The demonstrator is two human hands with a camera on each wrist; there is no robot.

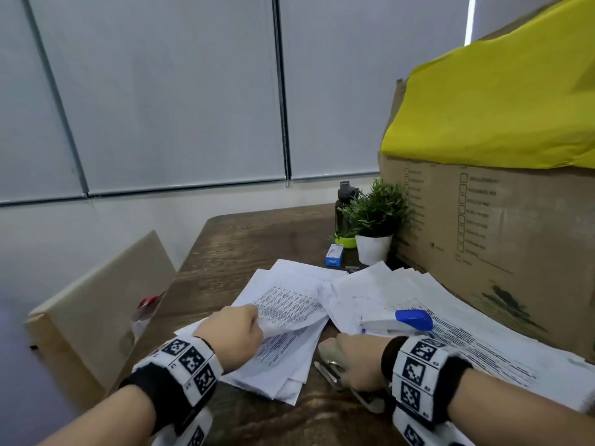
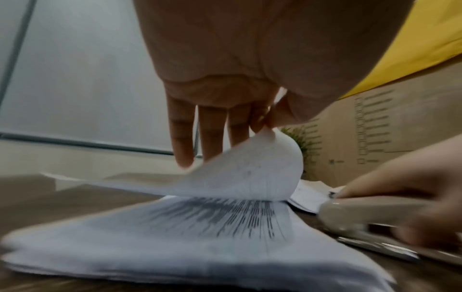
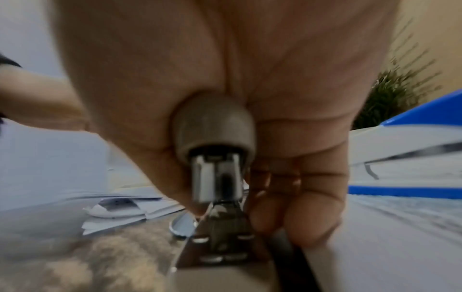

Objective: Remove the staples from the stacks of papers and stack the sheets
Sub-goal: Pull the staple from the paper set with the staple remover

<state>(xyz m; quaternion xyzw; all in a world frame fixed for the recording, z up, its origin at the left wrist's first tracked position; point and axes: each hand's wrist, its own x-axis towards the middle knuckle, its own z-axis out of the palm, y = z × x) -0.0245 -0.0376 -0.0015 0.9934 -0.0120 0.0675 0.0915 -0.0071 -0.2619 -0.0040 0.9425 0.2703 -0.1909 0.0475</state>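
A loose pile of printed sheets [image 1: 283, 346] lies on the dark wooden table [image 1: 244, 239]. My left hand [image 1: 236, 333] pinches the corner of the top sheet [image 2: 250, 171] between thumb and forefinger and curls it up off the pile. My right hand [image 1: 360, 358] grips a beige stapler [image 1: 335, 357] that rests on the table just right of the pile; its metal hinge end [image 3: 217, 177] shows under my palm. More printed sheets [image 1: 476, 342] spread to the right, with a blue and white stapler [image 1: 405, 321] on them.
A big cardboard box [image 1: 502, 226] with a yellow cover blocks the right side. A small potted plant [image 1: 375, 220], a dark bottle [image 1: 344, 201] and a blue staple box [image 1: 335, 255] stand at the back. A beige box [image 1: 96, 313] stands off the table's left edge.
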